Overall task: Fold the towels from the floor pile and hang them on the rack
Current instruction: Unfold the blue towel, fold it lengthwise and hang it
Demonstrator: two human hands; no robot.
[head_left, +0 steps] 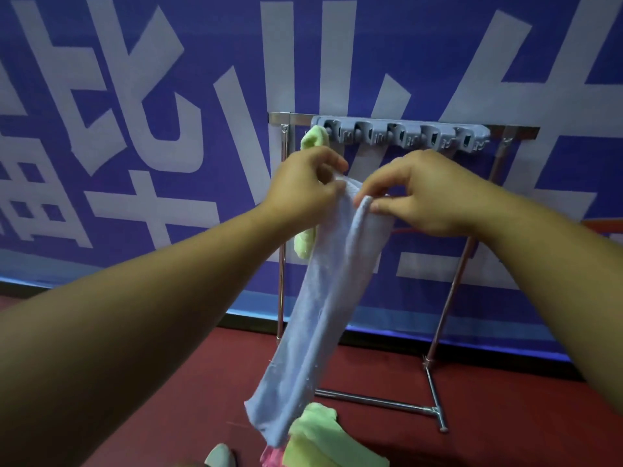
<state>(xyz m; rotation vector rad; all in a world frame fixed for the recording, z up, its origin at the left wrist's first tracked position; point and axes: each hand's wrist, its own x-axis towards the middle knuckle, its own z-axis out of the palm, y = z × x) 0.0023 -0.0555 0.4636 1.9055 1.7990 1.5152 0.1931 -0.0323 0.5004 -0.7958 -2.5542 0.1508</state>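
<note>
Single view only, worn at head height, facing forward and slightly down toward a blue banner wall (168, 96) filling the upper two thirds of the frame. Wide-angle, with straight lines bowing near the edges. Very near to both forearms, entering from lower left and lower right and meeting at frame centre, left hand (303, 187) and right hand (428, 193) close to the lens. Metal rack (448, 298) right of centre, near, just before the wall. Red floor (505, 416) across the bottom strip. No second view to share any part.
</note>
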